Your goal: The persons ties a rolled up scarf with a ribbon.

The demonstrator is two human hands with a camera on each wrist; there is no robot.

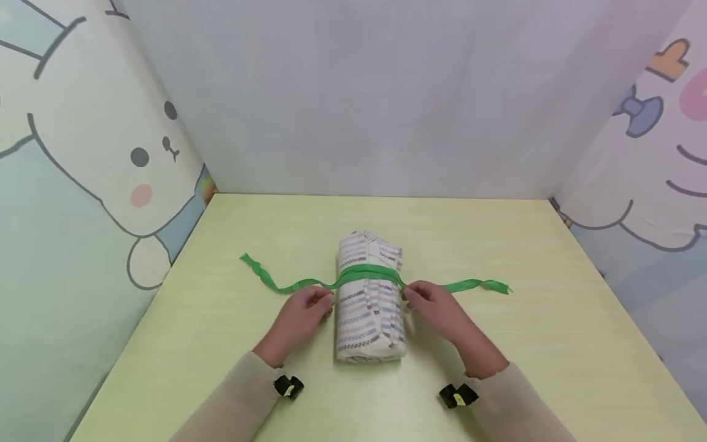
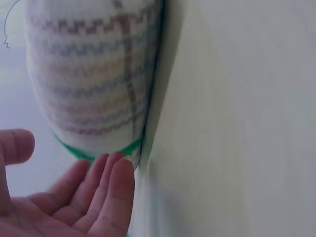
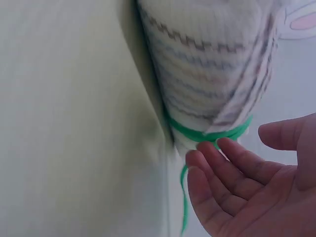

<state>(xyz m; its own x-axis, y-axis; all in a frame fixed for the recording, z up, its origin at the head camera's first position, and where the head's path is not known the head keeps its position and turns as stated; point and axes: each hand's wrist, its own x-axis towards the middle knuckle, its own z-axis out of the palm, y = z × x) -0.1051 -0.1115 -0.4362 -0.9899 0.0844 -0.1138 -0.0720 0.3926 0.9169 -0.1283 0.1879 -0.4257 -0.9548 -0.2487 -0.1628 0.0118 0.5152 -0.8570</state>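
Observation:
A rolled cloth [image 1: 356,322], white with brown, blue and pinkish stripes, lies lengthwise on the table. Around its upper half runs a green ribbon [image 1: 370,270], with one tail stretching out to each side. My left hand [image 1: 298,316] is close beside the roll's left side, near the ribbon; in the left wrist view its fingers [image 2: 116,197] are loosely bent and the thumb stands apart. On the other side, my right hand [image 1: 436,307] is near the ribbon, its fingers [image 3: 237,173] relaxed and the thumb away from them. Neither hand visibly grips the ribbon.
The pale yellow table [image 1: 265,227] extends around the roll on all sides. A plain light wall [image 1: 381,104] rises behind it. Panels with cartoon figures stand at left [image 1: 83,202] and right [image 1: 652,184]. Each sleeve cuff carries a small black device.

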